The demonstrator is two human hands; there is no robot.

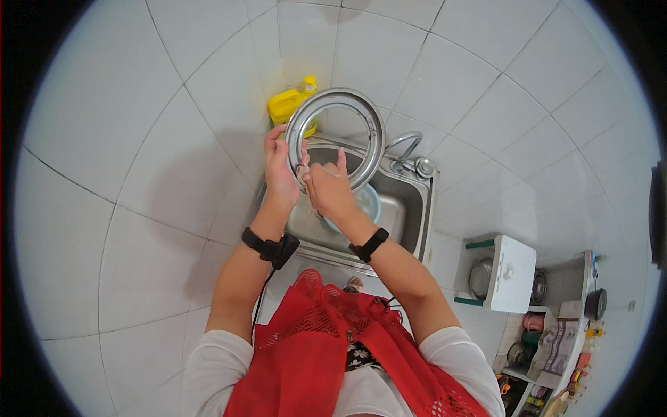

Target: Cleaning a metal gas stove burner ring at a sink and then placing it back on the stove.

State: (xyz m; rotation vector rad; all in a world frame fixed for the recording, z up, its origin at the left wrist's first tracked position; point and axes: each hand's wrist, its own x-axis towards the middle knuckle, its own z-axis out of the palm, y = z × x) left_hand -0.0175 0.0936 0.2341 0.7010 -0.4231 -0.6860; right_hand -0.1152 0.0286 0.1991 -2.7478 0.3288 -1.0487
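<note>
A shiny metal ring (376, 136) with a wide open centre is held up, tilted, above the sink. My left hand (282, 174) grips its left rim, with fingertips showing through the opening. My right hand (331, 192) presses a small pale cloth (302, 171) against the lower left of the ring; its thumb points up and whitish suds streak its back. Beneath my hands, a light blue basin (372, 202) sits in the stainless steel sink (411, 208). The ring and my right hand hide part of the basin.
A curved faucet (411, 136) rises at the sink's back right. Behind the ring stands a yellow pump bottle (284, 107). White tiled wall (172, 172) closes in on the left. To the right are a white stool (513, 273) and a shelf with bottles and cookware (560, 339).
</note>
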